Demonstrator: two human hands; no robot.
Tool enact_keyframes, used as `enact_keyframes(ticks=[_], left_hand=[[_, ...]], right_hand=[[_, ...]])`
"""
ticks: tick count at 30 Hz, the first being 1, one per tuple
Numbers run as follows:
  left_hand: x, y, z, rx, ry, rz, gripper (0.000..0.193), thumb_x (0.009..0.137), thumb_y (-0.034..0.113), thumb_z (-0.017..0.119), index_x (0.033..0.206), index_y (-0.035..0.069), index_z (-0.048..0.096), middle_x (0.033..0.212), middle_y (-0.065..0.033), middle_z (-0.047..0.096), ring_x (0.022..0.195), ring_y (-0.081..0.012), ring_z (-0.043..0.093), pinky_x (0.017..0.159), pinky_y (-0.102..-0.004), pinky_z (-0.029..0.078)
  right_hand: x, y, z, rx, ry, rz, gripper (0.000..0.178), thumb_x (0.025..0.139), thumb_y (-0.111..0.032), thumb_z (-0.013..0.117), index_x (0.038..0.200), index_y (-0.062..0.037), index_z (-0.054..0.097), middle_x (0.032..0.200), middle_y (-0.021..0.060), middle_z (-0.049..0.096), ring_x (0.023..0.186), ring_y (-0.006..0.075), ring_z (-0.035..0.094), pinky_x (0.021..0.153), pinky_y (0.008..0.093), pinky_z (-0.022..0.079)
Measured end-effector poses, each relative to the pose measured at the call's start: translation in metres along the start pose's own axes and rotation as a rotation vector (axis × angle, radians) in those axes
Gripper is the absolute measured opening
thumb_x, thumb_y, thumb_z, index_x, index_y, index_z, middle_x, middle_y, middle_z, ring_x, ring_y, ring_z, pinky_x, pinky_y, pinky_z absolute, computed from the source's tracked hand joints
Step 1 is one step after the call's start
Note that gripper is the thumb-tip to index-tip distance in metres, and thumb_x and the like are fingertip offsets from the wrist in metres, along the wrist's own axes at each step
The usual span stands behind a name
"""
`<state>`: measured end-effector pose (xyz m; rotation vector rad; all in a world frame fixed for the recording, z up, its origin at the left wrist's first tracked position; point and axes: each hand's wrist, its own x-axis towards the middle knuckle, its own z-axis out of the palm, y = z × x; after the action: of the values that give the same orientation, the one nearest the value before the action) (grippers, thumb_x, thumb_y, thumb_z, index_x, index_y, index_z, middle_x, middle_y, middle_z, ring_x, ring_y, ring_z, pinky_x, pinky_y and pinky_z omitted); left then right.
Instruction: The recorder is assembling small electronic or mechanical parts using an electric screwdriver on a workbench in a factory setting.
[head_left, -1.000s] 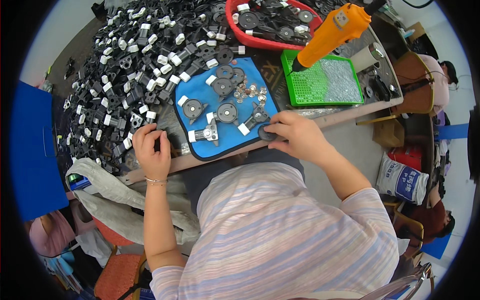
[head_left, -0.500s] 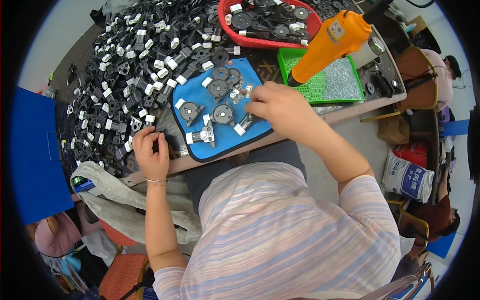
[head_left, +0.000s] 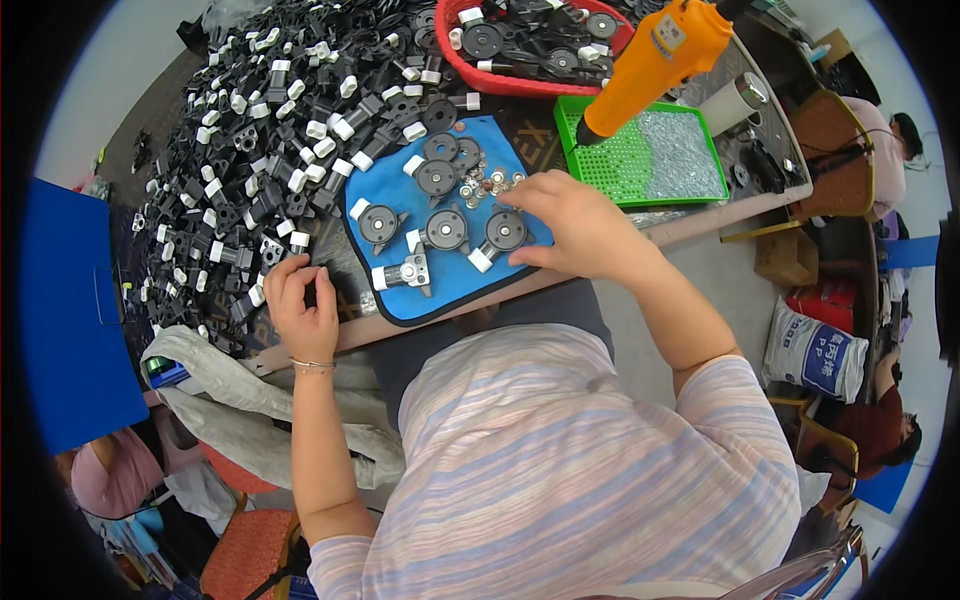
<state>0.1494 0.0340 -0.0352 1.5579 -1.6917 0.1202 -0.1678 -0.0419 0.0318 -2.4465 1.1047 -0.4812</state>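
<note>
My right hand [head_left: 585,230] is over the right side of a blue mat [head_left: 460,285], its thumb and fingers apart around the edge of a round black disc [head_left: 505,230]. The disc sits on a part with a white end cap [head_left: 481,260]. To its left are two similar disc-topped assemblies, one in the middle [head_left: 446,229] and one further left [head_left: 379,225]. A white-capped part without a disc [head_left: 402,272] lies nearer me. Loose discs [head_left: 437,177] and small metal pieces [head_left: 487,186] lie behind. My left hand [head_left: 303,312] rests at the table's edge, loosely curled, thumb apart, nothing visible in it.
A big pile of black parts with white caps [head_left: 300,130] covers the left of the table. At the back stands a red basket [head_left: 470,80] of parts. An orange electric screwdriver [head_left: 655,65] hangs over a green tray [head_left: 690,198] of small metal pieces. Behind is a bottle [head_left: 728,105].
My right hand has shifted right and its fingers have spread. A black disc now shows on the part beside it, where its bare body showed before. The screwdriver has swung slightly; my left hand stays still.
</note>
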Motion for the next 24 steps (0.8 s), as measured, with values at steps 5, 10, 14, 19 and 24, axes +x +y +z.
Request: enact_keyframes(ticks=[5, 10, 14, 19, 24], left_hand=[[0.002, 0.002, 0.000, -0.014, 0.007, 0.007, 0.007, 0.075, 0.002, 0.064, 0.079, 0.002, 0.058, 0.095, -0.0101, 0.059, 0.089, -0.0273, 0.053, 0.077, -0.0355, 0.042], [-0.002, 0.001, -0.001, -0.019, 0.006, -0.018, 0.007, 0.075, 0.002, 0.064, 0.079, 0.002, 0.058, 0.095, -0.0104, 0.059, 0.089, -0.0275, 0.052, 0.077, -0.0353, 0.042], [0.002, 0.018, -0.007, 0.056, -0.010, 0.042, 0.010, 0.072, 0.005, 0.067, 0.079, 0.004, 0.059, 0.097, -0.0105, 0.059, 0.092, -0.0279, 0.052, 0.081, -0.0376, 0.041], [0.024, 0.097, 0.014, -0.151, -0.223, 0.164, 0.034, 0.064, 0.023, 0.072, 0.093, 0.009, 0.062, 0.111, -0.0079, 0.055, 0.107, -0.0272, 0.046, 0.094, -0.0403, 0.027], [0.036, 0.128, 0.047, -0.123, -0.401, 0.187, 0.049, 0.062, 0.034, 0.074, 0.102, 0.010, 0.061, 0.120, -0.0056, 0.051, 0.116, -0.0261, 0.041, 0.099, -0.0498, 0.017]], right_hand=[[0.000, 0.002, 0.005, 0.018, -0.057, 0.015, 0.045, 0.065, -0.022, 0.076, 0.104, -0.0064, 0.061, 0.105, 0.0098, 0.058, 0.100, 0.0294, 0.054, 0.085, 0.0368, 0.045], [-0.012, 0.007, -0.016, 0.184, 0.364, -0.113, 0.044, 0.065, -0.013, 0.078, 0.105, -0.0070, 0.060, 0.103, 0.0086, 0.058, 0.100, 0.0230, 0.054, 0.084, 0.0342, 0.044], [-0.008, 0.036, -0.051, 0.140, 1.079, -0.055, 0.070, 0.062, -0.021, 0.082, 0.119, -0.0036, 0.047, 0.116, 0.0086, 0.053, 0.108, 0.0212, 0.051, 0.087, 0.0320, 0.041], [0.042, 0.059, -0.059, 0.758, 0.761, -0.027, 0.079, 0.067, -0.018, 0.080, 0.130, -0.0043, 0.034, 0.113, 0.0086, 0.054, 0.106, 0.0195, 0.054, 0.088, 0.0328, 0.045], [0.056, 0.045, -0.062, 1.012, 0.597, -0.083, 0.038, 0.081, -0.006, 0.062, 0.116, -0.0024, 0.050, 0.104, 0.0079, 0.056, 0.079, 0.0133, 0.060, 0.072, 0.0279, 0.049]])
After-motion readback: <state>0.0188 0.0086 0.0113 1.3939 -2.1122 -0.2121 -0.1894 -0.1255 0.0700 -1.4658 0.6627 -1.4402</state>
